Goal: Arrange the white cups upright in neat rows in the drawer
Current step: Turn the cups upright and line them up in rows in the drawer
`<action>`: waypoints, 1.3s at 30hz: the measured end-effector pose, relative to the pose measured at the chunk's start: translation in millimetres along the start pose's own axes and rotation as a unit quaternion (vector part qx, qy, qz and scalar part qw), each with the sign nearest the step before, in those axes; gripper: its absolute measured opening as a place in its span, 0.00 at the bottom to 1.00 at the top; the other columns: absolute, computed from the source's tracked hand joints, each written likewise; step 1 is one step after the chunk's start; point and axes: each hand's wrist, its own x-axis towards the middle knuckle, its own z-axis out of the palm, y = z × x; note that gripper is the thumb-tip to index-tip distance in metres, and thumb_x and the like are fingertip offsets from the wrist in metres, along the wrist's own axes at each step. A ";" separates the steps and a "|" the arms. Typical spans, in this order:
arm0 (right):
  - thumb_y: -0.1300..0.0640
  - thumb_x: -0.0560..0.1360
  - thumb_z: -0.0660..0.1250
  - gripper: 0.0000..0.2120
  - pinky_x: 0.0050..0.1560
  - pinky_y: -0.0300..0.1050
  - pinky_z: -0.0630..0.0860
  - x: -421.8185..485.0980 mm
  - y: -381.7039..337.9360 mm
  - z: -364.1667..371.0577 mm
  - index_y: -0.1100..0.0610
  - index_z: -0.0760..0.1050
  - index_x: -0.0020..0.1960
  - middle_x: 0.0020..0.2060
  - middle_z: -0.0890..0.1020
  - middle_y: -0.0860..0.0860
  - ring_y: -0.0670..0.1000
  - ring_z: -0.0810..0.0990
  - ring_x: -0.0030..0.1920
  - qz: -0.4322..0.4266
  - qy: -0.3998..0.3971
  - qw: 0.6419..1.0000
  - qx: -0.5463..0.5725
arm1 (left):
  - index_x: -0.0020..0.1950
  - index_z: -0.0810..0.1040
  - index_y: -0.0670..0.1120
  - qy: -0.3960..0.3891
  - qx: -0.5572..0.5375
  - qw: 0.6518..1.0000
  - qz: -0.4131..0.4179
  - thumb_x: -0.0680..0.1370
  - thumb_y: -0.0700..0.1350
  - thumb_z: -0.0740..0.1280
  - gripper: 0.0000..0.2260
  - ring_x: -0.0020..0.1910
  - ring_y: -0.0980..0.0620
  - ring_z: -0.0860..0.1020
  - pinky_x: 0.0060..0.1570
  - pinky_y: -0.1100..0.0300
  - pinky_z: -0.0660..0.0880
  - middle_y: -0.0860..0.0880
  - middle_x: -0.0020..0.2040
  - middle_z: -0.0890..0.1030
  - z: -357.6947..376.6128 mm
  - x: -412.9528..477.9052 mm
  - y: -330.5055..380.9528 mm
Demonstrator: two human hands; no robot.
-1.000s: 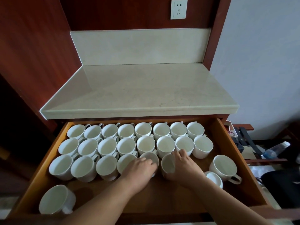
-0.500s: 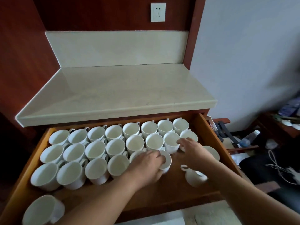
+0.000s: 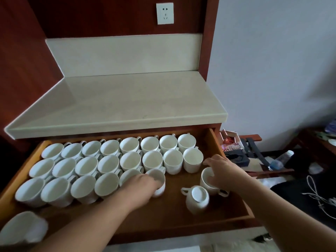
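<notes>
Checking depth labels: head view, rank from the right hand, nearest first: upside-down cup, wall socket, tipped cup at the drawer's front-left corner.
1. Upside-down cup, just below the right hand.
2. Tipped cup, front-left corner of the drawer.
3. Wall socket, high on the back panel.

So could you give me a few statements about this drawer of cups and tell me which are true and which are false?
1. The back row of cups stands upright, openings up. True.
2. The left hand holds a spoon. False: it rests on a white cup at the end of the front row.
3. One cup near the drawer's right front sits bottom up. True: its base faces up.
4. The countertop is crowded with plates. False: nothing stands on it.
5. The right hand reaches to an upright cup near the drawer's right side. True.
</notes>
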 end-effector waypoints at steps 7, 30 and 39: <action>0.44 0.72 0.73 0.39 0.70 0.54 0.70 11.5 15.3 4.5 0.50 0.60 0.78 0.73 0.66 0.53 0.58 0.67 0.73 -0.083 -0.125 0.986 -0.075 | 0.56 0.74 0.49 0.064 -0.060 0.993 -0.075 0.78 0.43 0.63 0.08 0.60 0.45 0.76 0.51 0.52 0.72 0.49 0.58 0.77 -5.2 3.2 32.1; 0.47 0.72 0.75 0.39 0.69 0.56 0.72 18.2 22.0 11.1 0.49 0.60 0.77 0.70 0.68 0.54 0.59 0.69 0.71 -0.123 -0.104 0.978 -0.134 | 0.81 0.47 0.55 -0.009 -0.122 0.991 -0.048 0.71 0.55 0.74 0.48 0.62 0.38 0.75 0.58 0.45 0.76 0.43 0.66 0.76 -16.0 59.8 114.0; 0.42 0.77 0.71 0.17 0.48 0.50 0.82 17.9 2.9 -50.7 0.51 0.79 0.59 0.52 0.83 0.51 0.49 0.83 0.44 -0.023 -0.035 0.933 0.359 | 0.62 0.79 0.59 0.156 -0.668 0.702 -0.191 0.60 0.60 0.79 0.30 0.51 0.49 0.85 0.55 0.47 0.82 0.49 0.57 0.84 -55.4 20.0 38.3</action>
